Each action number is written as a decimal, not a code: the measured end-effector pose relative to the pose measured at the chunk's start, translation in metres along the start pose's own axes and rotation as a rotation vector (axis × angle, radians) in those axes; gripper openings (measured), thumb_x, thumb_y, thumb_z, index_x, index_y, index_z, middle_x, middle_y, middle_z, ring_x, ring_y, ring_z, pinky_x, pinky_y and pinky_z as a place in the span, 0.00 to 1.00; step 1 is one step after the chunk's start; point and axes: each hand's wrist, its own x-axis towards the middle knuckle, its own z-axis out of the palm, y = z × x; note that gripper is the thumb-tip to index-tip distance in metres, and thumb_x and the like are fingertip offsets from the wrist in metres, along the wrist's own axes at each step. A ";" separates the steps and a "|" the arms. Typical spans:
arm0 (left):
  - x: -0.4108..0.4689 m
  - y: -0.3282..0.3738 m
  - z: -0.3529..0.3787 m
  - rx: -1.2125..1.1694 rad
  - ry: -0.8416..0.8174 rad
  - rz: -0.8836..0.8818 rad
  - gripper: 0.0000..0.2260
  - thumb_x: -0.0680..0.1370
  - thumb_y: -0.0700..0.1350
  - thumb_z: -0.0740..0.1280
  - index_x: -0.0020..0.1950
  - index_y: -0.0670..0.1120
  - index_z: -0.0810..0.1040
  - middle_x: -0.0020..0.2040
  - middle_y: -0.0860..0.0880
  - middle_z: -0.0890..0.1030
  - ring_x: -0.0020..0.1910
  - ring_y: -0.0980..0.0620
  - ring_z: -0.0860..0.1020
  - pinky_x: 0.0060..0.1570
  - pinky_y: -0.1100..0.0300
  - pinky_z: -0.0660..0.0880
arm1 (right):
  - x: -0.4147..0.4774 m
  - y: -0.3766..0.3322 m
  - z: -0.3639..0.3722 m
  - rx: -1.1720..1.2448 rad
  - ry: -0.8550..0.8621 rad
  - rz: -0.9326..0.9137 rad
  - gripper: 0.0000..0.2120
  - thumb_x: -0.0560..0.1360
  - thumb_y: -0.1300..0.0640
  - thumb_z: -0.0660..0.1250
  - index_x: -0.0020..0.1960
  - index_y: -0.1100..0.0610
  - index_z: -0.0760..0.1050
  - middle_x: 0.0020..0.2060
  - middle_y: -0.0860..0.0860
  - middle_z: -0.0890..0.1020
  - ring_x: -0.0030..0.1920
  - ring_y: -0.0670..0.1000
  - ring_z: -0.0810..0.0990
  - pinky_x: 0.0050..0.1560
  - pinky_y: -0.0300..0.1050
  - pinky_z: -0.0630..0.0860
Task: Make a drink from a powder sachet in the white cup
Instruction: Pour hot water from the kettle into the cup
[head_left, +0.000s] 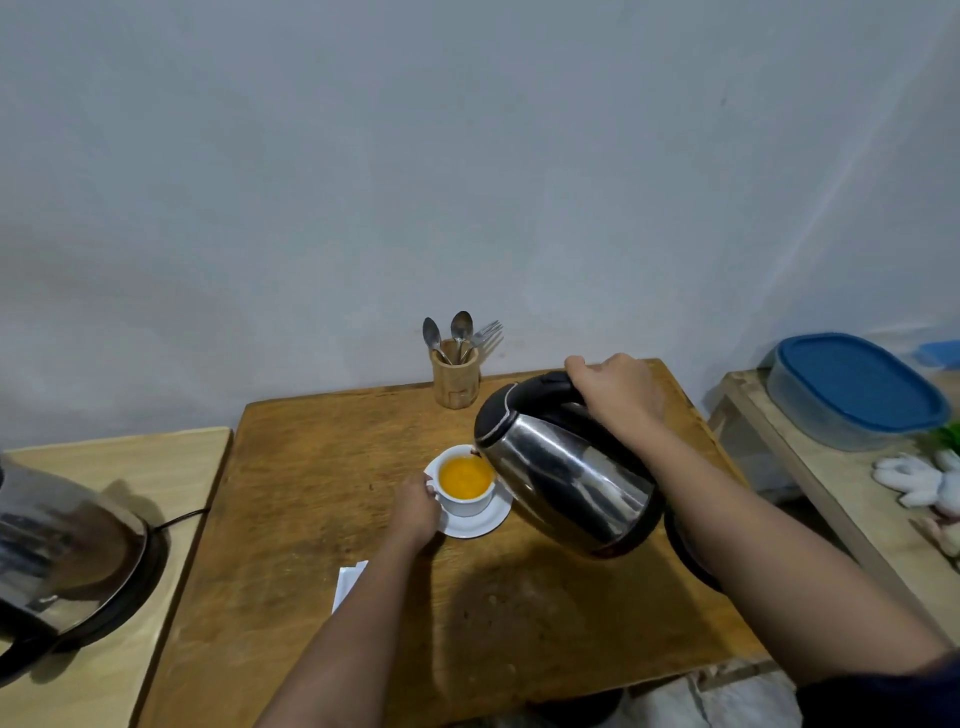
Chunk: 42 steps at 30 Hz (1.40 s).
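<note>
A white cup (464, 503) stands on a white saucer (485, 522) in the middle of the brown wooden table (322, 467). Orange liquid fills the cup. My left hand (415, 506) holds the cup at its left side. My right hand (615, 387) grips the black handle of a steel kettle (566, 467), which is tilted left with its spout at the cup's rim. A white sachet (349, 582) lies on the table, partly hidden by my left forearm.
A wooden holder (455, 379) with spoons and a fork stands at the table's back edge. A second steel kettle (62, 551) sits on a lighter table at left. A blue-lidded container (857, 389) rests on a shelf at right.
</note>
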 end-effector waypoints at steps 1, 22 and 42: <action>0.000 0.000 0.001 0.005 0.002 0.009 0.14 0.79 0.39 0.57 0.64 0.41 0.71 0.64 0.39 0.74 0.60 0.43 0.74 0.55 0.53 0.71 | 0.000 0.006 -0.004 0.055 0.006 0.050 0.21 0.71 0.43 0.58 0.28 0.58 0.69 0.25 0.52 0.71 0.28 0.53 0.70 0.28 0.42 0.61; -0.010 0.005 0.025 -0.125 0.221 -0.009 0.15 0.78 0.36 0.58 0.64 0.35 0.70 0.65 0.36 0.71 0.64 0.37 0.71 0.62 0.44 0.70 | -0.060 0.148 -0.084 0.700 0.774 0.780 0.16 0.72 0.46 0.59 0.40 0.59 0.74 0.42 0.55 0.78 0.43 0.55 0.75 0.45 0.50 0.70; -0.007 -0.004 0.035 -0.100 0.242 0.053 0.13 0.79 0.38 0.56 0.63 0.37 0.69 0.63 0.38 0.70 0.60 0.38 0.72 0.60 0.44 0.71 | -0.086 0.210 -0.070 0.893 0.974 0.820 0.18 0.75 0.55 0.57 0.27 0.54 0.63 0.27 0.48 0.67 0.27 0.46 0.64 0.29 0.41 0.61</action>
